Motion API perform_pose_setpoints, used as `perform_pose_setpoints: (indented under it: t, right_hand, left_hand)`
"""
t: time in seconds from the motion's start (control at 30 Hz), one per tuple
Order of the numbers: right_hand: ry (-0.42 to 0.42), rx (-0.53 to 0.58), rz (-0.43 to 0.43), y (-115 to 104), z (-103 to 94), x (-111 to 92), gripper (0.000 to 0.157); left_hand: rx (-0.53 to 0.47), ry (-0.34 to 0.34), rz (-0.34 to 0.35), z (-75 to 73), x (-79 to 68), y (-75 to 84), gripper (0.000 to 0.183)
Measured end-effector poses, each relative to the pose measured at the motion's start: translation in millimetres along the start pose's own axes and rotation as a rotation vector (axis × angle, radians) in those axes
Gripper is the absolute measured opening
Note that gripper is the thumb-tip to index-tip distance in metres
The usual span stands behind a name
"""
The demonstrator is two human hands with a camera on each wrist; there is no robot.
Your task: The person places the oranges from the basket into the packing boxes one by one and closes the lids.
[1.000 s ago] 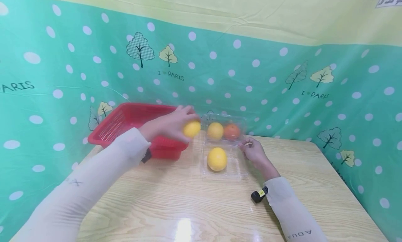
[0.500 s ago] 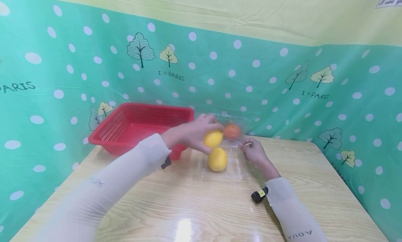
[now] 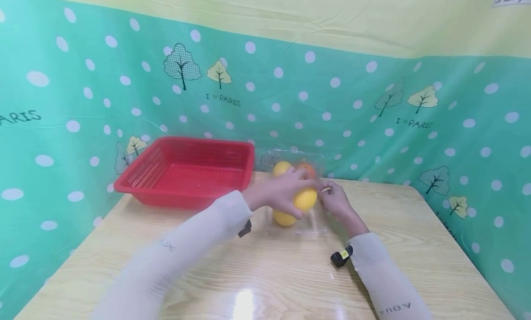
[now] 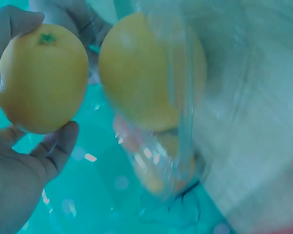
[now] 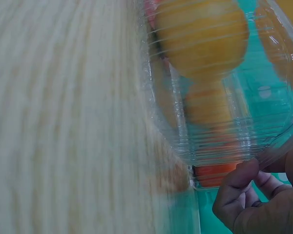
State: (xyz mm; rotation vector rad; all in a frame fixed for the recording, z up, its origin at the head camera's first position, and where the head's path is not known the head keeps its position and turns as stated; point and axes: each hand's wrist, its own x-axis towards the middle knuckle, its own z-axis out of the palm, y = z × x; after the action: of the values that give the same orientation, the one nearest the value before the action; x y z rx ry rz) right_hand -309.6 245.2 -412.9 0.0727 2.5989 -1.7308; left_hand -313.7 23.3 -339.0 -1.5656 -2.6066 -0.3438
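My left hand grips a yellow orange with a green star-shaped stem mark, fingers and thumb around its sides. It is above the front half of a clear plastic clamshell box. Another yellow orange sits in that half, partly covered by the left hand. In the back half lie a paler yellow orange and a red-orange fruit, whose kind I cannot tell. At the box's right side, my right hand pinches the clear plastic edge between thumb and fingers, as the right wrist view shows.
A red plastic basket with slotted walls stands at the back left of the wooden table. A green dotted curtain hangs right behind the table and along its sides.
Carrying the yellow orange, my left hand has moved right from beside the red basket, past the back half, to over the front half of the box. The right hand keeps its place.
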Motion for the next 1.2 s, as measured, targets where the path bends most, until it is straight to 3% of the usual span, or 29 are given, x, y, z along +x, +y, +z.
perform_pose_setpoints:
  t: [0.2, 0.43, 0.57, 0.9, 1.2]
  right_hand:
    - [0.025, -0.023, -0.019, 2.1, 0.5, 1.9, 0.021]
    - [0.018, -0.002, 0.006, 3.5, -1.0, 4.5, 0.021]
    - [0.002, 0.045, 0.023, 4.3, -1.8, 5.7, 0.023]
    - [-0.003, 0.048, 0.048, 5.0, -1.5, 5.5, 0.016]
    - [-0.012, 0.058, 0.063, 4.4, -2.7, 6.7, 0.020]
  left_hand:
    - [-0.013, -0.009, 0.013, 24.1, 11.5, 3.5, 0.086]
    - [-0.039, -0.045, -0.031, 38.5, 12.6, 10.4, 0.086]
    - [0.000, -0.058, -0.034, 46.6, 13.4, 10.6, 0.082]
    - [0.049, -0.074, -0.005, 54.8, 15.7, 6.7, 0.076]
    - [0.015, -0.104, 0.009, 59.9, 17.1, 4.4, 0.073]
